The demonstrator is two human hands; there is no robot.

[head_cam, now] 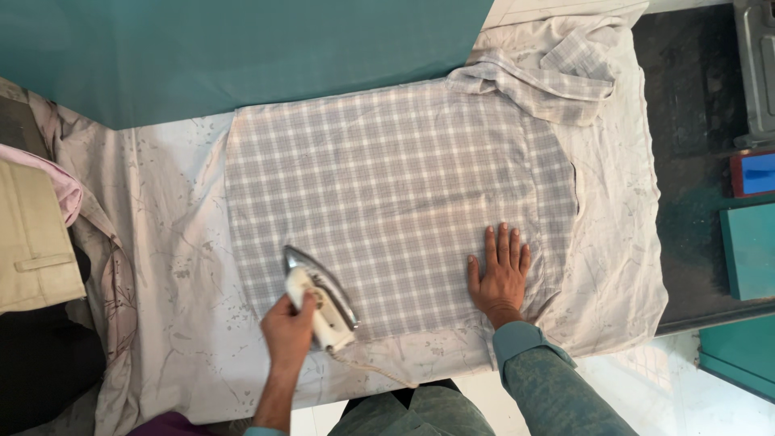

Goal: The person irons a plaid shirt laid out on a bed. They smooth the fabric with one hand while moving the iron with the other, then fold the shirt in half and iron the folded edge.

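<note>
A grey and white checked shirt [387, 194] lies spread flat on a table covered with a pale patterned sheet [178, 266]. Its collar and sleeves are bunched at the far right end. My left hand [286, 331] grips the white handle of a metal iron [323, 295], which rests on the shirt's near left part with its tip pointing away and to the left. The iron's cord [379, 373] trails toward me over the sheet. My right hand [500, 274] lies flat on the shirt's near right part, palm down and fingers spread.
A teal wall [242, 48] runs along the far side. Folded beige and pink garments [32, 234] are stacked at the left edge. To the right is a dark surface [686, 121] with a grey case [757, 73] and red, blue and teal boxes [751, 242].
</note>
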